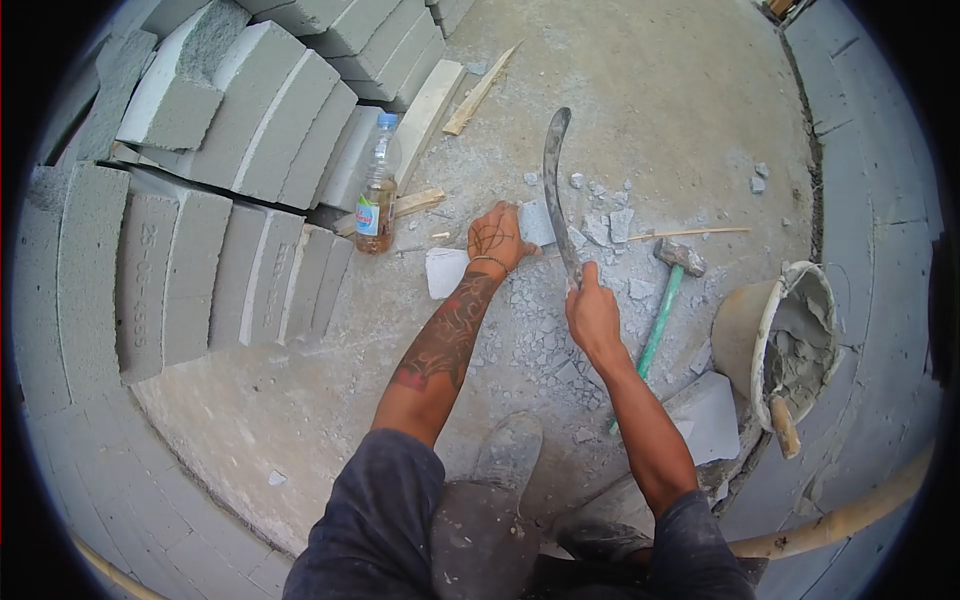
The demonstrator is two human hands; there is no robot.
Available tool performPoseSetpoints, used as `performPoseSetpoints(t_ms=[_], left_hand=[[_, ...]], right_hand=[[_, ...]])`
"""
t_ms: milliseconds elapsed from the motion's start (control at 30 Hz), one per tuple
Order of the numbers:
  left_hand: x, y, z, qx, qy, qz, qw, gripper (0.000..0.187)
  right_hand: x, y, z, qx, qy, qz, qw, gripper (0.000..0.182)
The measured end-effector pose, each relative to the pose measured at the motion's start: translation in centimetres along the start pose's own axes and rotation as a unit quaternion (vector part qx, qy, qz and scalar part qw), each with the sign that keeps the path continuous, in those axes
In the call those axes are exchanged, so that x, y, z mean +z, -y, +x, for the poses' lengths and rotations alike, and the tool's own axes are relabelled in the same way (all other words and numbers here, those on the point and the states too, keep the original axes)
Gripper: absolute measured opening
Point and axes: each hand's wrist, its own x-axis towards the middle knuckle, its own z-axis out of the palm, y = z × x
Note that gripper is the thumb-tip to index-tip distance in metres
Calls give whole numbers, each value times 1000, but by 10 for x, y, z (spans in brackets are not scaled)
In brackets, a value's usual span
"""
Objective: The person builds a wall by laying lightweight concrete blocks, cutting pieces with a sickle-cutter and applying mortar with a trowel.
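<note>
My right hand [594,312] is closed round the handle of a curved machete [554,170], whose dark blade points up and away from me. Just left of the blade, my left hand [497,238] grips a small chunk of grey block [537,222] near the floor, its thumb against the near side. The fingers on the far side are partly hidden. Broken block pieces [597,229] and crumbs lie around and under both hands. A white block offcut [446,272] rests beside my left wrist. Right of the machete lies a hammer [668,295] with a green handle.
Stacked grey blocks [265,110] rise on the left, with a plastic bottle [376,190] standing beside them. Wood strips [482,88] lie on the concrete floor. At right stands a bucket [740,325] of mortar with a wooden handle sticking out. A larger block piece [712,420] lies nearby.
</note>
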Motion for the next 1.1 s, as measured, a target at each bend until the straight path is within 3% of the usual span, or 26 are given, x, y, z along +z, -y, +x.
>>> performPoseSetpoints(t_ms=[67,133,233,267,300,400,533,567,633,833,900,967,1033,1100], left_hand=[[9,2,-7,-5,22,11,1000,70],[7,0,-10,-13,23,11,1000,70],[1,-3,-9,-22,34,10,999,71],[-2,-6,-9,-27,52,9,998,72],[1,-7,-12,-16,49,11,999,72],[12,6,-8,23,3,23,999,72],[3,0,-8,-7,45,1,999,73],[5,1,-9,-4,48,0,999,73],[9,3,-8,9,13,4,1000,72],[10,3,-7,18,9,35,999,71],[3,0,-11,-7,32,34,999,71],[0,-6,-9,-10,42,30,999,71],[5,-2,-8,3,25,33,999,69],[9,-1,-5,-3,35,46,998,70]], right_hand=[[-8,5,-9,10,3,22,1000,25],[-22,22,-4,-19,-70,106,992,25],[-8,9,0,9,-18,78,997,25],[6,-5,4,22,32,-4,999,24],[11,-16,2,24,20,-2,999,24],[13,-26,10,3,-8,83,996,24],[-26,12,10,14,-61,180,982,27],[-17,4,9,17,-63,179,982,27],[13,-19,14,24,32,65,997,28],[-11,-7,16,10,5,95,995,29],[-23,3,17,42,-56,179,981,29],[7,-17,12,31,-77,174,981,28],[20,-29,11,10,12,53,998,27],[11,-28,13,11,16,79,997,27]])
